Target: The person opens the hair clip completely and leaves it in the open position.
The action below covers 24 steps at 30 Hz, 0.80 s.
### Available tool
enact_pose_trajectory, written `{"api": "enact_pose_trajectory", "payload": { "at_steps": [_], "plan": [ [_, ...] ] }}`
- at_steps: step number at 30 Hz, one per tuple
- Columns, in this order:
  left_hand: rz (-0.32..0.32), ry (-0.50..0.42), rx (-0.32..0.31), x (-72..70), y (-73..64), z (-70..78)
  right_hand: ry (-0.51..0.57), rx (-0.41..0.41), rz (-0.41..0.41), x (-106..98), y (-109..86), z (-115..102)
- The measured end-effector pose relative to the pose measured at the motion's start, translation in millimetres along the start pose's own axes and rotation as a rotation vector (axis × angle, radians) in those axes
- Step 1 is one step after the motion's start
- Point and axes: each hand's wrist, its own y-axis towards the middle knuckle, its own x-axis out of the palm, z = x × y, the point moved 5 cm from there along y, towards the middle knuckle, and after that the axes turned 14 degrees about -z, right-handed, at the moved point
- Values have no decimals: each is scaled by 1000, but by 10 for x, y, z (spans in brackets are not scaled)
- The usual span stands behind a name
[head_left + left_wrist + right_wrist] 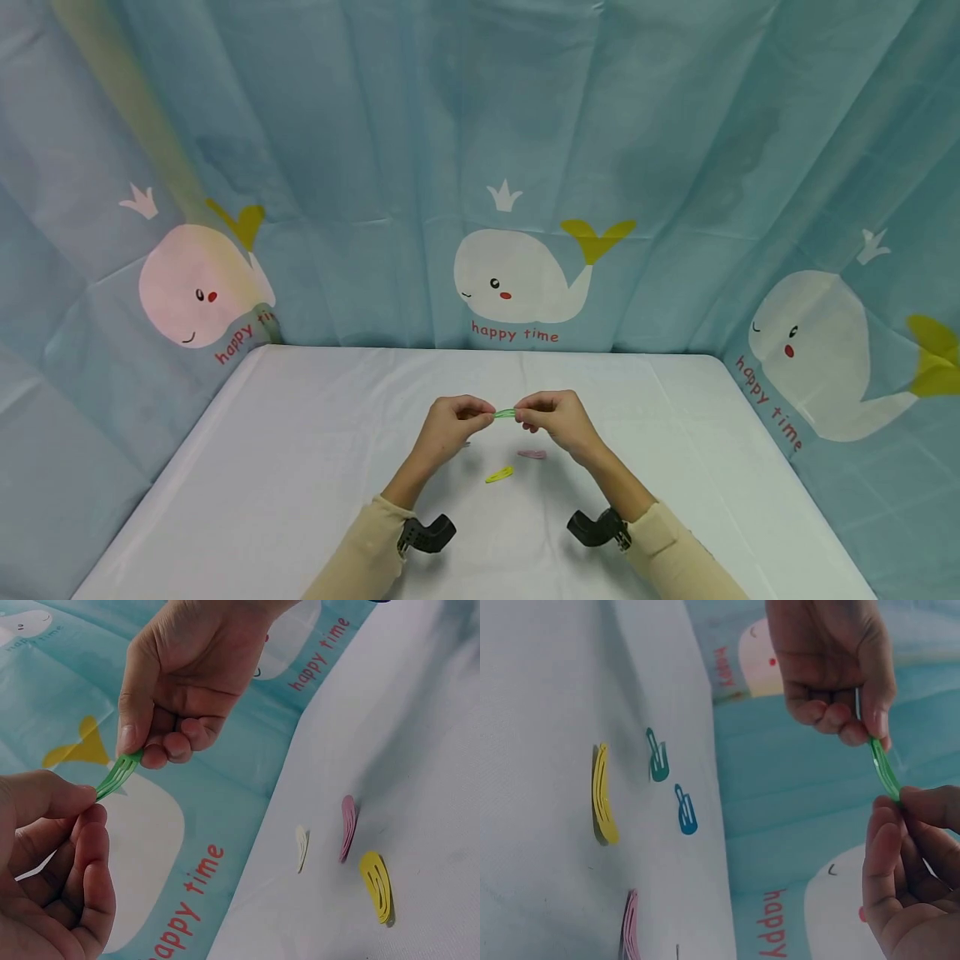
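A bright green snap hair clip (505,413) is held in the air above the table, stretched between both hands. The thumb and fingertips of my left hand (448,427) pinch one end. My right hand (561,422) pinches the other end in the same way, its remaining fingers curled. Slits along the clip show in the left wrist view; both its tips are covered by fingers. Below the hands lie a yellow hair clip (499,474) and a pink hair clip (532,454). A pale clip (301,849) rests near the pink one.
A teal clip (658,756) and a blue clip (686,810) lie on the table beyond the yellow one. The white-covered table (315,467) ends at a blue curtain (360,167) printed with whales, which stands behind and at both sides.
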Motion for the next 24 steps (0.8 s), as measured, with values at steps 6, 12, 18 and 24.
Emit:
{"api": "enact_pose_trajectory", "payload": {
  "at_steps": [6, 12, 18, 24],
  "plan": [
    [0, -18, -4, 6, 0, -5, 18, -16, 2, 2, -7, -21],
    [1, -32, -5, 6, -11, -11, 16, -10, 4, 8, -10, -4],
    [-7, -51, -3, 1, -12, -27, 21, -9, 5, 12, 1, 0],
    [-12, -53, -5, -1, -18, -30, 27, -6, 8, 17, 5, -7]
  ]
}}
